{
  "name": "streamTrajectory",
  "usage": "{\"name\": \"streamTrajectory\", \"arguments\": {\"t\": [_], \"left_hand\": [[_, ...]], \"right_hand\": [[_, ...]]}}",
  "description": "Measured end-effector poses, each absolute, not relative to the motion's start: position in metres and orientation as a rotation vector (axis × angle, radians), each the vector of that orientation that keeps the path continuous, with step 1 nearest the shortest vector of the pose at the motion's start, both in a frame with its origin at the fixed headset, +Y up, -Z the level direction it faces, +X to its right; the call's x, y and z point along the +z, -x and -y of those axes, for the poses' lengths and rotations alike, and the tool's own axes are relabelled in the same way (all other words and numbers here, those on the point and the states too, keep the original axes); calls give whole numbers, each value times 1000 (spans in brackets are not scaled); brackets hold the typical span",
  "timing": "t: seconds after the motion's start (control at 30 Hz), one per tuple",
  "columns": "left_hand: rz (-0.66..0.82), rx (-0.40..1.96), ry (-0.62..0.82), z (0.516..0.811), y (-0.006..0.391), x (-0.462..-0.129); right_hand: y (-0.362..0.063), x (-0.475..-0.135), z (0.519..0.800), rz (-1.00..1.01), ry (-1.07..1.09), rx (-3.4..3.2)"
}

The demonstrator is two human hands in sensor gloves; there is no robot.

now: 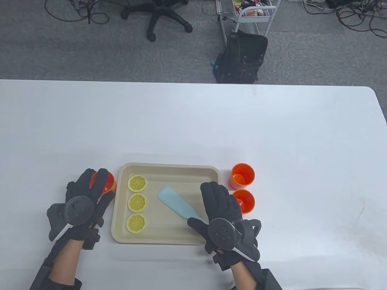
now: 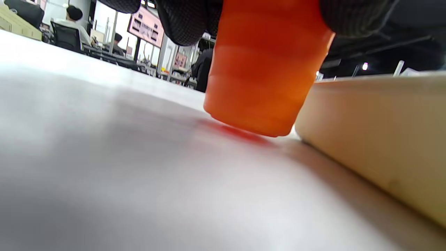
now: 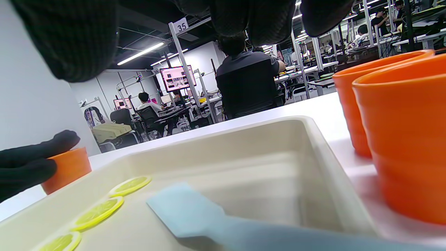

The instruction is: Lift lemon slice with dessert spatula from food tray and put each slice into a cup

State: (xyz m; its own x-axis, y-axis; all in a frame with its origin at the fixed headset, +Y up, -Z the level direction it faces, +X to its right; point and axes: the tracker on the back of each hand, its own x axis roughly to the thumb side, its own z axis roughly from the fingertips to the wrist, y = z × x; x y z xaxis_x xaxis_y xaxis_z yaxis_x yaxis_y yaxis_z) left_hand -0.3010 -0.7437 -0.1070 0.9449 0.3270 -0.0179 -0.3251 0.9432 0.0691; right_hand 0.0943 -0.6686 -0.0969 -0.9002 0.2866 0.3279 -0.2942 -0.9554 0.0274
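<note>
A beige food tray (image 1: 169, 234) holds three lemon slices (image 1: 137, 183) (image 1: 138, 203) (image 1: 136, 223) in a column along its left side. A light blue dessert spatula (image 1: 175, 202) lies in the tray, its handle running over the right rim under my right hand (image 1: 216, 201). That hand's fingers are straight above the handle and grip nothing. My left hand (image 1: 96, 188) grips an orange cup (image 1: 108, 182) just left of the tray. In the left wrist view that cup (image 2: 261, 76) is tilted. Two more orange cups (image 1: 242, 175) (image 1: 245, 201) stand right of the tray.
The white table (image 1: 193, 127) stretches far beyond the tray, with its right edge near the frame border. Behind the far edge, on the floor, are an office chair (image 1: 157, 15), a black bag (image 1: 242, 57) and a wire cart (image 1: 254, 15).
</note>
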Motion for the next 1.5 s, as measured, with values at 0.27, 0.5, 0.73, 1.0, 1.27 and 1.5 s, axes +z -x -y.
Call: {"name": "streamTrajectory", "arguments": {"t": [0.27, 0.5, 0.73, 1.0, 1.27, 1.5], "left_hand": [[27, 386, -238, 708, 302, -88], [152, 488, -386, 681, 296, -62], [338, 448, -349, 680, 254, -51], [536, 524, -253, 683, 218, -42], [672, 590, -207, 686, 202, -38], [724, 550, -215, 686, 190, -31]], "right_hand": [[-94, -94, 666, 67, -490, 2792], [-89, -89, 663, 96, -543, 2771], [-80, -86, 666, 66, -640, 2767], [-62, -75, 665, 28, -836, 2666], [-39, -61, 665, 11, -1031, 2547], [-24, -53, 668, -8, -1155, 2471]]}}
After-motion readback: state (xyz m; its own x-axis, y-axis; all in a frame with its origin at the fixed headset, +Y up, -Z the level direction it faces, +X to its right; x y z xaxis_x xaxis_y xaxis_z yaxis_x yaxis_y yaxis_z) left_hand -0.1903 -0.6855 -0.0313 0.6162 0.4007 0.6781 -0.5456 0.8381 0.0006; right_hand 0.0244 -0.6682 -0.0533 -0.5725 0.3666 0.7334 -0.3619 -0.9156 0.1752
